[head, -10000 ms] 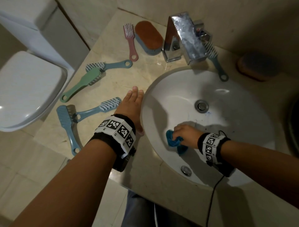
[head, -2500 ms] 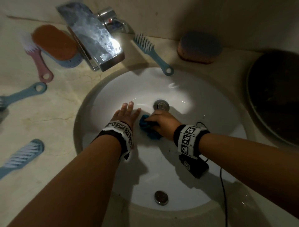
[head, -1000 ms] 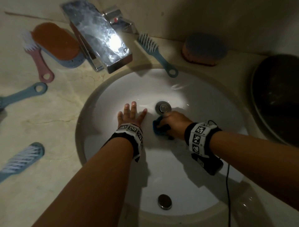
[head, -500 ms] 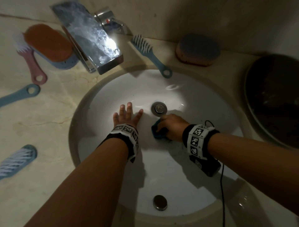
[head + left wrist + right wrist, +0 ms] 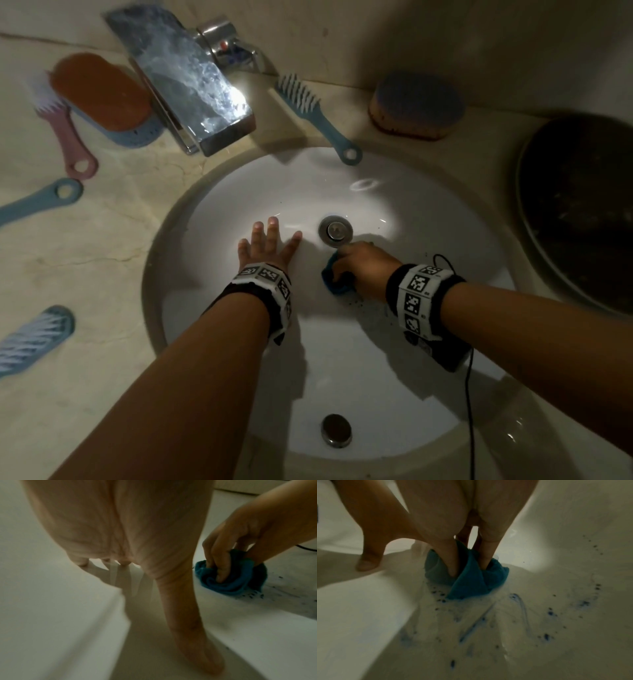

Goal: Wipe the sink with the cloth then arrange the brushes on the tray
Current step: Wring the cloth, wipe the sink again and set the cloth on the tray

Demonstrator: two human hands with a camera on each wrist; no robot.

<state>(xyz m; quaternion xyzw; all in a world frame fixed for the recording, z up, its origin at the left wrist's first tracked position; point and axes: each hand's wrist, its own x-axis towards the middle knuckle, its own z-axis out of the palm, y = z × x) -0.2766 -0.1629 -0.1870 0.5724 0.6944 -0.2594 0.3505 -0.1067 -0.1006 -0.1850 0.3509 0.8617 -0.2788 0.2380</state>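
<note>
My right hand (image 5: 359, 267) grips a bunched blue cloth (image 5: 334, 281) (image 5: 228, 581) (image 5: 471, 578) and presses it on the white sink (image 5: 394, 359) floor, just below the drain (image 5: 335, 230). Dark blue specks and smears (image 5: 518, 615) lie on the basin near the cloth. My left hand (image 5: 267, 246) lies flat with fingers spread on the basin, left of the drain. Brushes lie on the counter: a teal one (image 5: 315, 116) behind the sink, a pink one (image 5: 65, 130), a blue handle (image 5: 37, 205), and a blue bristled one (image 5: 34, 339) at left.
The chrome faucet (image 5: 191, 82) overhangs the basin's back left. An orange-topped scrubber (image 5: 102, 99) sits left of it, another oval scrubber (image 5: 416, 106) back right. A dark round tray (image 5: 582, 212) stands at the right edge. The overflow cap (image 5: 336, 428) sits at the basin front.
Over the last ten seconds my right hand wiped from the basin's front to the drain, and my left hand moved from the counter into the basin. In the last half second little has shifted.
</note>
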